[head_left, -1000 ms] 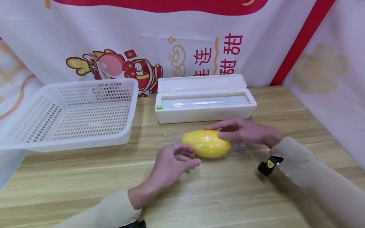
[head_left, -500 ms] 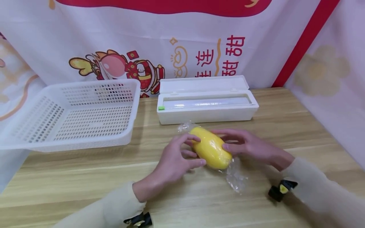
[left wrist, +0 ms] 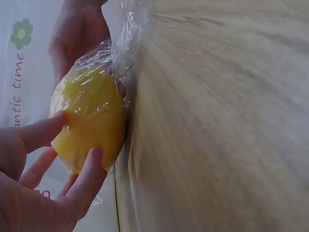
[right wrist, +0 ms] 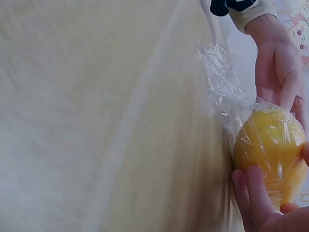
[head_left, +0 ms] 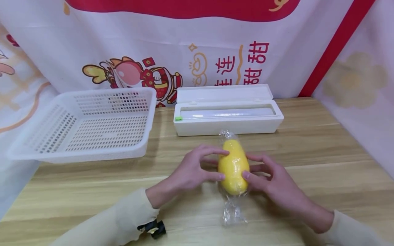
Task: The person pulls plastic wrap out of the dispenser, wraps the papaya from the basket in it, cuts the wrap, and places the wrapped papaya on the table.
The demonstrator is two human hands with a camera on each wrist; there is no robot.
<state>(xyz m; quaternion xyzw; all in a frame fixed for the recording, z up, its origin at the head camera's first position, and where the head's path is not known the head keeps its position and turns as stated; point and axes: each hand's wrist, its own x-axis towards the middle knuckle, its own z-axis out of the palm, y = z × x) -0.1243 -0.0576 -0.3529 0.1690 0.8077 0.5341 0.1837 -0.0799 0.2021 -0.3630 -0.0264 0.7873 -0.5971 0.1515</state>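
Note:
A yellow mango [head_left: 234, 167] wrapped in clear plastic film lies on the wooden table, its long side pointing away from me. Loose film [head_left: 232, 212] sticks out at its near end, and a smaller tuft at its far end. My left hand [head_left: 198, 167] holds the mango's left side between thumb and bent fingers. On the right side, my right hand [head_left: 274, 177] grips it with the thumb on top and the fingers curled round the flank. Both wrist views show the mango between the two hands, with crinkled film [right wrist: 222, 82] at its end.
Behind the mango stands a white box [head_left: 229, 126] with its lid raised and a roll of film [head_left: 227, 113] inside. A white perforated basket [head_left: 143, 145] is at the left. A printed cloth [head_left: 191, 30] hangs at the table's back edge.
The mango has turned from lying sideways to pointing away from me. Both hands have turned it; the right hand has come nearer to me, and the left has shifted slightly right.

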